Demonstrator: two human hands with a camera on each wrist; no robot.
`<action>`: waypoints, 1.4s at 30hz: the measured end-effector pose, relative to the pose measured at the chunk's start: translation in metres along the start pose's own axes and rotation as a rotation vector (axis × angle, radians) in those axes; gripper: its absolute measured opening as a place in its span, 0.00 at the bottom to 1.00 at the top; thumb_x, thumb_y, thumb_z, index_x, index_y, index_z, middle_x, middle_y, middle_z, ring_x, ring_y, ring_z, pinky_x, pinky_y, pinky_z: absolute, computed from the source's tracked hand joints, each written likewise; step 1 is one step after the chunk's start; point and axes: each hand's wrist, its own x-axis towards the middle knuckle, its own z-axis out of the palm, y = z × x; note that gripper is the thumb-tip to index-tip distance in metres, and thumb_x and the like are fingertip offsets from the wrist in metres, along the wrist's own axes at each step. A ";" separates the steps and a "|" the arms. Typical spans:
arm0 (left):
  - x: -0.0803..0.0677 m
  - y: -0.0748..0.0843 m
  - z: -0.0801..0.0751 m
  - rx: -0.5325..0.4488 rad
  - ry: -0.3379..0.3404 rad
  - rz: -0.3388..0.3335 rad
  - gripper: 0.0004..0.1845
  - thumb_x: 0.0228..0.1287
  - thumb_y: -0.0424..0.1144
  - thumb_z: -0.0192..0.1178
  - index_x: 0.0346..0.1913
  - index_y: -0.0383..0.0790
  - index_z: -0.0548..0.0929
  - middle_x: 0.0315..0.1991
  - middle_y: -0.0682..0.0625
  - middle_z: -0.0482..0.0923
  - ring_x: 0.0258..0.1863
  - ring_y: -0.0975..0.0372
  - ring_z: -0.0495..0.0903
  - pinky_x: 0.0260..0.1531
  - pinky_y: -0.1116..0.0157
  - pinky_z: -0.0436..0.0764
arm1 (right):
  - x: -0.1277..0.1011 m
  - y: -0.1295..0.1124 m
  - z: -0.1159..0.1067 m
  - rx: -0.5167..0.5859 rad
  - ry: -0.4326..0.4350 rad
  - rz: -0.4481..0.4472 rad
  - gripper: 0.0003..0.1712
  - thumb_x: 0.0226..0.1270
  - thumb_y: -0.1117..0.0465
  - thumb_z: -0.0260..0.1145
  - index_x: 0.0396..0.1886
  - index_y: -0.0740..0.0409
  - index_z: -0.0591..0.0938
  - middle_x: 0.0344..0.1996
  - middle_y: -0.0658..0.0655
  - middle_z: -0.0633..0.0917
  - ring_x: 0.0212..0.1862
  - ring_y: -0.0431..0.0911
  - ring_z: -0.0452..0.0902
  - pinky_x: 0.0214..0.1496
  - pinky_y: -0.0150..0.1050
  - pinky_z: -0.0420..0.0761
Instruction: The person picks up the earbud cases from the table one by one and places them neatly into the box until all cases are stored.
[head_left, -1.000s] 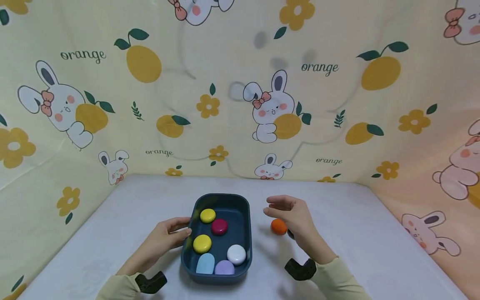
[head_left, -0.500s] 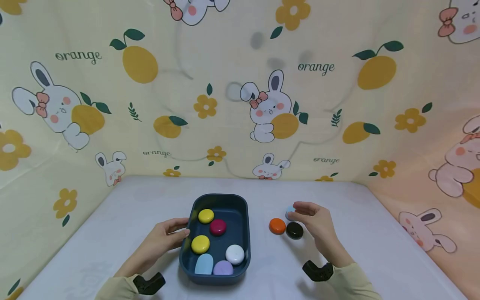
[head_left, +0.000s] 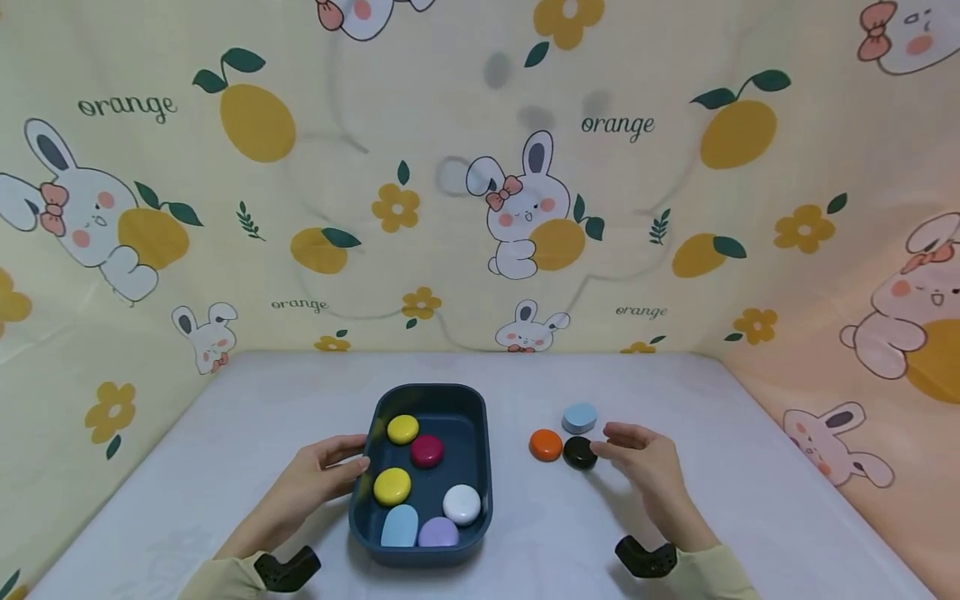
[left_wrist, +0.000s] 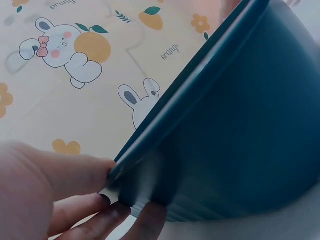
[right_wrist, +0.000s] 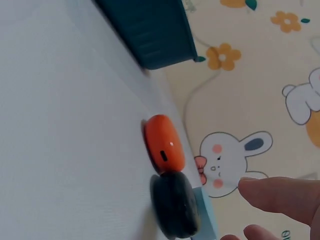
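Pale yellow-green sleeves [head_left: 716, 573] meet black, angular wrist devices [head_left: 647, 557].

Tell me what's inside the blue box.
Two yellow discs, a red disc, a white disc, a purple piece and a light blue piece. The near wall of the box covers the last two's lower ends.

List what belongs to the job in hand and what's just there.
Likely the job:
left hand, right hand, blue tray
in the tray: yellow pieces, dark red piece, white piece, purple piece, arched blue piece
outside it: orange piece, black piece, light blue piece

Just there:
patterned cloth, tabletop, black wrist devices
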 end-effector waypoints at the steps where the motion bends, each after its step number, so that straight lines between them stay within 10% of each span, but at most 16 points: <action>1: 0.000 0.000 0.000 -0.001 0.002 -0.002 0.26 0.68 0.41 0.64 0.65 0.35 0.74 0.62 0.39 0.74 0.54 0.50 0.79 0.48 0.55 0.84 | 0.001 0.001 0.001 -0.001 -0.001 0.003 0.34 0.57 0.59 0.76 0.61 0.67 0.76 0.58 0.66 0.78 0.56 0.54 0.73 0.60 0.46 0.77; 22: 0.000 -0.001 0.001 -0.008 0.014 -0.005 0.25 0.68 0.40 0.64 0.64 0.33 0.75 0.60 0.39 0.75 0.52 0.51 0.81 0.47 0.55 0.84 | 0.013 0.005 0.023 -0.034 -0.044 -0.013 0.33 0.50 0.68 0.77 0.58 0.71 0.78 0.55 0.68 0.79 0.58 0.60 0.72 0.67 0.61 0.64; 42: -0.001 -0.001 0.002 0.016 0.028 -0.017 0.25 0.68 0.41 0.64 0.63 0.34 0.75 0.61 0.38 0.75 0.51 0.51 0.81 0.46 0.54 0.84 | 0.018 0.006 0.024 -0.155 -0.102 -0.037 0.35 0.40 0.79 0.76 0.55 0.71 0.80 0.53 0.69 0.79 0.57 0.62 0.72 0.63 0.58 0.72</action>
